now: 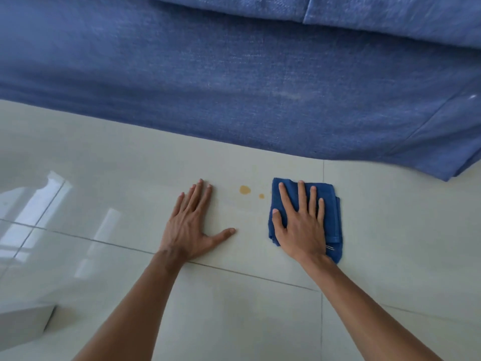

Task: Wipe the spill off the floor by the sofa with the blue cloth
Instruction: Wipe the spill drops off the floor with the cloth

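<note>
A folded blue cloth (pixel 329 204) lies flat on the pale tiled floor (pixel 234 308) in front of the blue sofa (pixel 234 87). My right hand (pixel 302 225) presses flat on top of the cloth, fingers spread. Just left of the cloth sits the spill: a yellowish-brown drop (pixel 245 189) and a smaller drop (pixel 261 196), both uncovered, with a faint stain above them near the sofa's edge. My left hand (pixel 192 222) rests flat on the bare floor left of the spill, fingers apart, holding nothing.
The sofa's fabric front runs across the whole top of the view, close behind the spill. A white object (pixel 23 327) stands at the lower left. Glossy tiles with grout lines stretch left and toward me.
</note>
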The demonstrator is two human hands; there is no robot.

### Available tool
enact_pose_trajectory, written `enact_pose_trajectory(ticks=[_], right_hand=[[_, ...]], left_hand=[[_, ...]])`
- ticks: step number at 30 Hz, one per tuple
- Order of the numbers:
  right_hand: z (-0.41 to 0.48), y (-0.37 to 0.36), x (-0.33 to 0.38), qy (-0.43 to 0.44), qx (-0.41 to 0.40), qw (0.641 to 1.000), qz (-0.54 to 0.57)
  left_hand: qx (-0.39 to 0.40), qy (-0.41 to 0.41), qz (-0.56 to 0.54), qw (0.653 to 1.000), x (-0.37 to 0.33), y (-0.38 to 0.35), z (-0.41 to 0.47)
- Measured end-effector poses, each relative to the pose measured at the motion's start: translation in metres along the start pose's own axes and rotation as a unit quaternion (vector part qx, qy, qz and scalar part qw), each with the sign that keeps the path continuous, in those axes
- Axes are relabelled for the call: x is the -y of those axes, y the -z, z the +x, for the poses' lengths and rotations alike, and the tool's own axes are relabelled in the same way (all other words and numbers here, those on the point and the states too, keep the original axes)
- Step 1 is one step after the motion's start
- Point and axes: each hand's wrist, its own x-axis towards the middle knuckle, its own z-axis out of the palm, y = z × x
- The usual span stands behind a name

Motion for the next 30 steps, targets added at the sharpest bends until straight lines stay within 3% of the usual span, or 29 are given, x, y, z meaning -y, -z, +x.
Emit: enact_pose_trajectory(ticks=[3,10,18,25,30], right_hand=[[0.021,0.002,0.006,0.008,0.003,1.0,-0.001],[-0.004,-0.003,0.011,0.019,0.001,1.0,-0.019],[0.028,0.003,0.009,0.041,0.006,0.999,-0.002],[-0.013,0.003,0.007,0.077,0.032,0.996,-0.021],[0.036,0.003,0.015,0.08,0.023,0.996,-0.011]], left_hand=[[-0.023,0.032,0.007,0.999,0.004,-0.003,-0.001],[-0.027,0.033,-0.004,0.999,0.004,0.0,0.001],[-0.03,0.033,-0.016,0.999,0.001,0.001,0.001],[-0.026,0.04,-0.021,0.999,-0.001,0.003,-0.001],[-0.024,0.045,-0.022,0.998,-0.002,0.005,0.0]])
